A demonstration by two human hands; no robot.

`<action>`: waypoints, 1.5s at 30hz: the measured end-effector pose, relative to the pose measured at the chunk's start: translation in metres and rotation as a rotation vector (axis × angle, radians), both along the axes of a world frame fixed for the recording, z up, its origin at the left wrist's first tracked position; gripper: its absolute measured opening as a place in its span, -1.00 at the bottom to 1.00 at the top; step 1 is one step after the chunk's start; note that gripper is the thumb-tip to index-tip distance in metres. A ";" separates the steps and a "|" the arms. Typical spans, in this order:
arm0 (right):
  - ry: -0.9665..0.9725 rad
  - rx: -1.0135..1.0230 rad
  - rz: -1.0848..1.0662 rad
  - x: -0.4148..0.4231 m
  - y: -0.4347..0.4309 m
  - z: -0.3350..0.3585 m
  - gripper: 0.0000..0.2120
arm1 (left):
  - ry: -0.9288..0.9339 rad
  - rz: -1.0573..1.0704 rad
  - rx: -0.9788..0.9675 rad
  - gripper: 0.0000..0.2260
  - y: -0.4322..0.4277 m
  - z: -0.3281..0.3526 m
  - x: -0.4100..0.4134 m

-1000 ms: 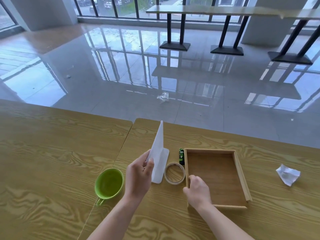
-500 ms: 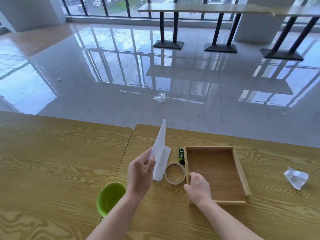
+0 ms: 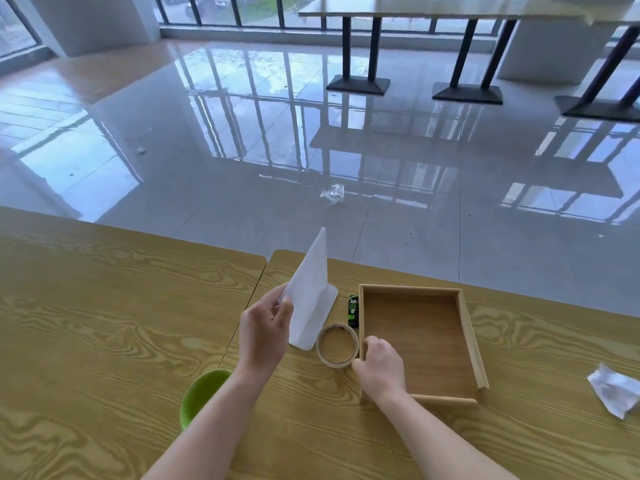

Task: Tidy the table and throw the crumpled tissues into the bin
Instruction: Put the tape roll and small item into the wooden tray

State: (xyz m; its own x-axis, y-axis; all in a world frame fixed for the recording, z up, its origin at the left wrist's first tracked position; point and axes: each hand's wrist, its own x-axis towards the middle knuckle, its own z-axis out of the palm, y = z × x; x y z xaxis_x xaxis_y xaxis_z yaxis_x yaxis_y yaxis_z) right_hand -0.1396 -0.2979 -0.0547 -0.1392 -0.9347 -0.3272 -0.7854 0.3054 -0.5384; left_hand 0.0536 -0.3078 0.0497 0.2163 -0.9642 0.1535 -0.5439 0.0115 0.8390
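Paper sheet [image 3: 313,303] stood pinched in my left hand [image 3: 263,336]; my right hand [image 3: 379,368] gripped the left rim of the wooden tray [image 3: 471,337].

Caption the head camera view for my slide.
Left hand holds a white sheet while right hand grips a corner of the wooden tray; crumpled tissue lies on the table.

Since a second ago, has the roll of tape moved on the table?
No. The roll of tape still lies beside the wooden tray's left wall, just nearer than the small green box; only the camera shifted.
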 end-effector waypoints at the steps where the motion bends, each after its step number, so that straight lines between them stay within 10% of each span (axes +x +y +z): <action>1: 0.002 0.001 -0.006 0.003 -0.003 0.000 -0.81 | 0.011 -0.008 -0.003 -0.83 -0.003 0.000 0.003; 10: 0.002 0.004 -0.033 0.028 -0.017 -0.005 -0.78 | 0.064 -0.083 -0.019 -0.59 -0.026 -0.002 0.030; 17: 0.083 -0.055 0.040 0.016 -0.044 0.026 -0.62 | 0.112 -0.101 -0.027 -0.82 -0.023 -0.015 0.038; 25: -0.450 -0.188 0.060 0.053 -0.148 0.097 -0.25 | 0.059 -0.099 -0.086 -0.76 -0.018 -0.015 0.037; 39: -0.408 -0.128 0.244 0.119 -0.205 0.080 -0.62 | -0.010 0.140 -0.264 -0.75 -0.026 -0.027 0.064; 45: -0.856 0.009 0.089 0.136 -0.211 0.094 -0.76 | -0.063 0.155 -0.298 -0.75 -0.038 -0.034 0.076</action>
